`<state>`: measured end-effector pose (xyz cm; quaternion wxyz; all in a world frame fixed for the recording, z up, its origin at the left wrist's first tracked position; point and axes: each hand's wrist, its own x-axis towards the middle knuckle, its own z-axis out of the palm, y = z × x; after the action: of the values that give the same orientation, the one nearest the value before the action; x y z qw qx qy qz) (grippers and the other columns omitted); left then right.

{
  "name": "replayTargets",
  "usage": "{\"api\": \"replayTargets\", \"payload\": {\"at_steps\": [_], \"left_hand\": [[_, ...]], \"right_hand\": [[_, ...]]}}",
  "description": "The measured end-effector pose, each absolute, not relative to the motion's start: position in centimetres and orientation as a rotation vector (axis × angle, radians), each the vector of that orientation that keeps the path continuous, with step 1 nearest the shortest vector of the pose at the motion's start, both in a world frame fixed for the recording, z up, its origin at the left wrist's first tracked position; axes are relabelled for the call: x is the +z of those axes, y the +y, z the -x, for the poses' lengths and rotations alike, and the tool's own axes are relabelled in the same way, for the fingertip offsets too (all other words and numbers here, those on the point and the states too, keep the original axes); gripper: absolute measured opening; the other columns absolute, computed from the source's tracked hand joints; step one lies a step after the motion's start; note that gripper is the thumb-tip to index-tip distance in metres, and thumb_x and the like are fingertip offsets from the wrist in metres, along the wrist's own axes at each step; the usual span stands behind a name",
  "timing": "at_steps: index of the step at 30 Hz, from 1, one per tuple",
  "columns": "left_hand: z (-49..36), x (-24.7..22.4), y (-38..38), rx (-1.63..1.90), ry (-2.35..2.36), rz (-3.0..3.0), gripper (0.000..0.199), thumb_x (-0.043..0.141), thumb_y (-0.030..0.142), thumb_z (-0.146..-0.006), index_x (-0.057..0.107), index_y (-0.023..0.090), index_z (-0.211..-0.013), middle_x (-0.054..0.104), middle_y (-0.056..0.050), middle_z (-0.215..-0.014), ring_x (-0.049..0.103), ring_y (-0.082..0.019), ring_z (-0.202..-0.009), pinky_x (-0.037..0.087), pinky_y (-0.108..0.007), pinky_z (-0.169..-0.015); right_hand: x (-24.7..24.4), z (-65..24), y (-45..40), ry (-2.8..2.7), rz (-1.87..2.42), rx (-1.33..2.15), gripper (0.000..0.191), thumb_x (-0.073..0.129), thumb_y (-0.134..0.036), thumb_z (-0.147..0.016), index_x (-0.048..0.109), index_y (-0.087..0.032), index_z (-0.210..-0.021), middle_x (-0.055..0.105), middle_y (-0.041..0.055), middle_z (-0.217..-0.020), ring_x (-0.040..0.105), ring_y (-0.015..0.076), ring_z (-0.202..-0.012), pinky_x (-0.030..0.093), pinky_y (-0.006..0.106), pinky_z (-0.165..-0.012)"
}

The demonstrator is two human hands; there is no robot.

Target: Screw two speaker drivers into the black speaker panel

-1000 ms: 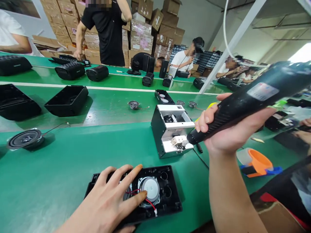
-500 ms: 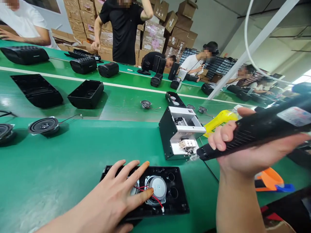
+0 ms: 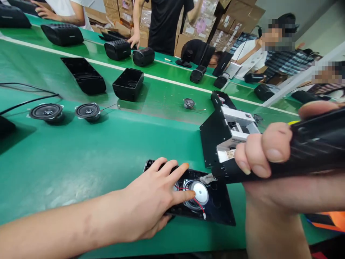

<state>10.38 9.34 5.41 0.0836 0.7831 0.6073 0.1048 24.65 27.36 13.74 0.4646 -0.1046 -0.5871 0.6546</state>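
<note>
Green bench (image 3: 107, 154) surface, with a black-handled power driver (image 3: 318, 144) lying across its right side, the driver closed firmly in the person's right hand (image 3: 269, 158). Compared with half a second earlier, when its tip stood beside the black-and-silver boxed machine (image 3: 212, 140), the driver has swung toward the wearer and now reaches over the black panel (image 3: 221, 208); this appears to put the tool at the workpiece, although contact cannot be confirmed. The panel rests on the near part of the bench, in front of the machine, its inner side facing up and its surface dark and glossy. The left hand (image 3: 159, 194) has kept its place, fingers spread wide over the panel's left part and thumb at the near edge, holding it steady. Set in the panel is a round speaker (image 3: 201, 194), silver-grey disc uppermost, within a metal frame; part of a second unit is mostly covered by the fingers. The driver's pale tip (image 3: 207, 178) lies just beside the disc, at its upper right in the view. Smallest are a thin red wire (image 3: 199, 204), curving around the disc, and the white connector (image 3: 204, 216) at its end.
</note>
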Motion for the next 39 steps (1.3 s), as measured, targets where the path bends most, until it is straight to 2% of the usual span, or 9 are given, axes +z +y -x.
{"api": "replayTargets", "payload": {"at_steps": [2, 5, 12, 21, 28, 39], "left_hand": [[-10.4, 5.5, 9.5, 0.293, 1.808, -2.354, 0.07, 0.075, 0.038, -0.087, 0.055, 0.032, -0.154, 0.044, -0.023, -0.163, 0.051, -0.048, -0.138, 0.044, -0.068, -0.109], [-10.4, 5.4, 9.5, 0.268, 1.814, -2.366, 0.07, 0.075, 0.04, -0.087, 0.055, 0.032, -0.154, 0.042, -0.024, -0.163, 0.05, -0.047, -0.137, 0.041, -0.068, -0.111], [-10.4, 5.8, 9.4, 0.221, 1.809, -2.37, 0.071, 0.074, 0.04, -0.089, 0.054, 0.034, -0.157, 0.04, -0.025, -0.164, 0.05, -0.045, -0.136, 0.041, -0.064, -0.11], [-10.5, 5.8, 9.5, 0.24, 1.823, -2.372, 0.071, 0.075, 0.04, -0.088, 0.055, 0.033, -0.156, 0.043, -0.023, -0.162, 0.05, -0.045, -0.135, 0.043, -0.063, -0.108], [-10.6, 5.9, 9.6, 0.227, 1.812, -2.335, 0.073, 0.075, 0.04, -0.087, 0.054, 0.034, -0.157, 0.039, -0.021, -0.166, 0.049, -0.043, -0.134, 0.043, -0.06, -0.108], [-10.6, 6.0, 9.6, 0.235, 1.804, -2.331, 0.073, 0.075, 0.038, -0.088, 0.054, 0.033, -0.158, 0.041, -0.021, -0.164, 0.051, -0.044, -0.133, 0.043, -0.06, -0.107]], "right_hand": [[12.6, -23.7, 26.5, -1.5, 0.121, 1.619, 0.034, 0.078, -0.063, -0.089, 0.082, -0.031, -0.1, 0.054, -0.0046, -0.057, 0.043, 0.0136, -0.037, 0.036, 0.03, -0.032], [11.2, -22.9, 25.7, -1.497, 0.098, 1.708, 0.043, 0.073, -0.069, -0.092, 0.08, -0.029, -0.107, 0.059, -0.0034, -0.063, 0.05, 0.0133, -0.042, 0.042, 0.026, -0.036], [10.5, -21.9, 25.5, -1.439, 0.209, 1.822, 0.051, 0.089, -0.072, -0.075, 0.08, -0.027, -0.098, 0.058, -0.0025, -0.055, 0.047, 0.0134, -0.038, 0.041, 0.023, -0.035], [10.2, -22.3, 25.7, -1.413, 0.156, 1.82, 0.046, 0.086, -0.066, -0.081, 0.08, -0.027, -0.103, 0.061, -0.0024, -0.059, 0.049, 0.0118, -0.041, 0.044, 0.021, -0.038], [10.6, -21.8, 25.7, -1.409, 0.2, 1.83, 0.049, 0.092, -0.068, -0.073, 0.081, -0.026, -0.095, 0.058, -0.0024, -0.055, 0.047, 0.0127, -0.038, 0.04, 0.022, -0.035], [10.2, -21.9, 25.9, -1.408, 0.187, 1.839, 0.048, 0.09, -0.067, -0.076, 0.081, -0.026, -0.099, 0.058, -0.002, -0.056, 0.047, 0.0126, -0.039, 0.041, 0.022, -0.035]]}}
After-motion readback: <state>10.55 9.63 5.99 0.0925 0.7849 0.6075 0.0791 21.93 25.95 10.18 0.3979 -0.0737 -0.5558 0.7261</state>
